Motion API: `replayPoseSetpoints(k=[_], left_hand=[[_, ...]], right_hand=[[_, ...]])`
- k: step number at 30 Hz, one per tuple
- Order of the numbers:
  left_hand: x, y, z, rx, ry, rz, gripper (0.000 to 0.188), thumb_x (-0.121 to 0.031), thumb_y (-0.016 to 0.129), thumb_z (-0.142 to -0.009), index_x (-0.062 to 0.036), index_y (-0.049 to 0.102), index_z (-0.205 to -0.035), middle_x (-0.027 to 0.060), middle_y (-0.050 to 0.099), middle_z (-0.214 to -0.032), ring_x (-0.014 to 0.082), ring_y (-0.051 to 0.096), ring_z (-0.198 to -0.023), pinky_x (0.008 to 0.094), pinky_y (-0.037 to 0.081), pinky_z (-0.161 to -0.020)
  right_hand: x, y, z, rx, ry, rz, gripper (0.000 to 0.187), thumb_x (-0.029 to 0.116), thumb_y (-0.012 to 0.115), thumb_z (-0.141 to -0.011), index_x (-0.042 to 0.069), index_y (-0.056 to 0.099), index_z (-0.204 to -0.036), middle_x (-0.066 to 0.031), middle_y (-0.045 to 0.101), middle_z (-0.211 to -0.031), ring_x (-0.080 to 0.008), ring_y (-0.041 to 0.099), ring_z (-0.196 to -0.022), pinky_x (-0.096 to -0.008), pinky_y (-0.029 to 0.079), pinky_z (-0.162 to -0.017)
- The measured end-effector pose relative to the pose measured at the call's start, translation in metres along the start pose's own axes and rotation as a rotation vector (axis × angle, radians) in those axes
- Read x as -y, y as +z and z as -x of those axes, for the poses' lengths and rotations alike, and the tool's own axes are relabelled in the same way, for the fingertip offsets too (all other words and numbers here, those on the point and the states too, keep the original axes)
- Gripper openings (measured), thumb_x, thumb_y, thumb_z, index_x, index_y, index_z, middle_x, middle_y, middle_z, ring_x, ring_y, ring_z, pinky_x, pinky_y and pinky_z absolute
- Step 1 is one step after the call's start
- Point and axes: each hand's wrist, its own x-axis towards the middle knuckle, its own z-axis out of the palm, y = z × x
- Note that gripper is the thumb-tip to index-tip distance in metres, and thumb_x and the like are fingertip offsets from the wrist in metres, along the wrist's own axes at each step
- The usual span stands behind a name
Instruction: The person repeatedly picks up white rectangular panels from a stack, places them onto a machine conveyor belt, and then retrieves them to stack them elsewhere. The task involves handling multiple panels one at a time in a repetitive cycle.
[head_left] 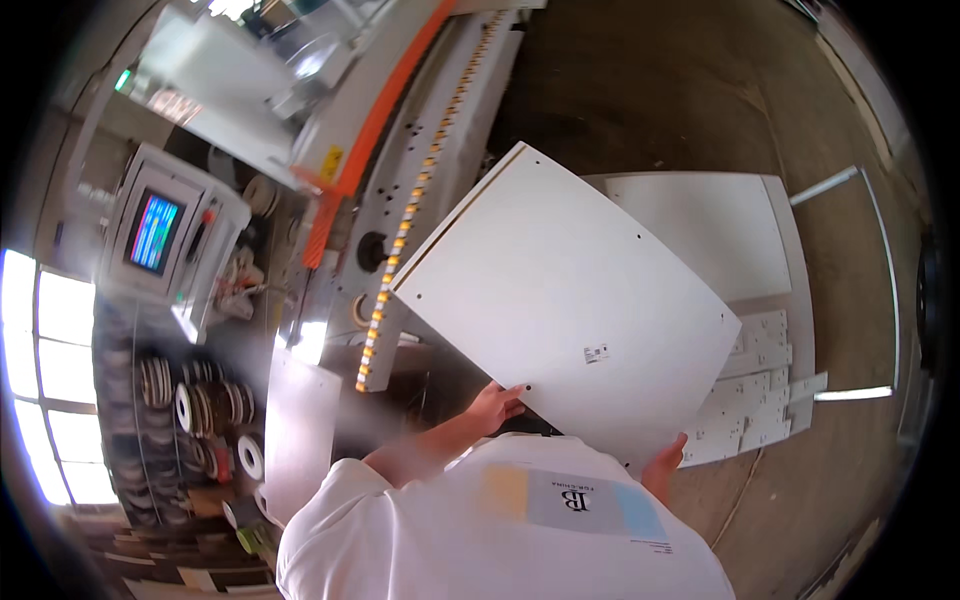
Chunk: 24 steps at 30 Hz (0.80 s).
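I hold a large white rectangular panel [560,300] out in front of my chest, tilted, with small drilled holes near its edges and a small label near its lower right. My left hand [493,405] grips its near edge at the lower left. The panel's lower right corner rests in my right hand [665,465], fingers curled over the edge. The panel's far left edge lies close to the long machine bed [440,170] with its row of yellow rollers.
A stack of white panels [720,230] and narrower white strips [765,390] lies on the floor to the right. A control screen [155,232] sits at the left, with rolls of edge tape [200,405] stored below it. Bright windows are at far left.
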Motion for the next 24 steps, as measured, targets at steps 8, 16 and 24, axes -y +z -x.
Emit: replayPoseSetpoints(k=[8,16,24], left_hand=[[0.051,-0.112,0.069,-0.161,0.027,0.162,0.024,-0.025,0.065,-0.100,-0.0099,0.067,-0.119,0.0029,0.070,-0.113,0.0166,0.065,-0.103,0.0336,0.052,-0.086],[0.022,-0.255,0.147,-0.731,0.414,-1.020,0.020,-0.021,0.066,-0.095,-0.0021,0.073,-0.098,0.0116,0.073,-0.082,0.0262,0.071,-0.074,0.0396,0.056,-0.068],[-0.068,-0.392,0.187,-1.259,0.651,-0.935,0.038,-0.030,0.071,-0.086,-0.0100,0.065,-0.118,0.0142,0.070,-0.111,0.0349,0.064,-0.107,0.0442,0.051,-0.091]], right_hand=[[-0.015,0.101,0.049,0.058,-0.041,0.413,0.054,0.041,0.044,-0.099,-0.005,0.068,-0.113,-0.0146,0.071,-0.111,-0.0311,0.070,-0.097,-0.0453,0.058,-0.081],[-0.036,0.127,0.074,0.204,-0.127,0.535,0.053,0.039,0.048,-0.097,-0.008,0.069,-0.110,-0.0144,0.073,-0.105,-0.0288,0.071,-0.091,-0.0423,0.059,-0.075],[-0.043,0.133,0.123,0.169,-0.141,0.522,0.056,0.041,0.049,-0.096,-0.009,0.067,-0.115,-0.0164,0.072,-0.110,-0.0317,0.071,-0.096,-0.0437,0.059,-0.081]])
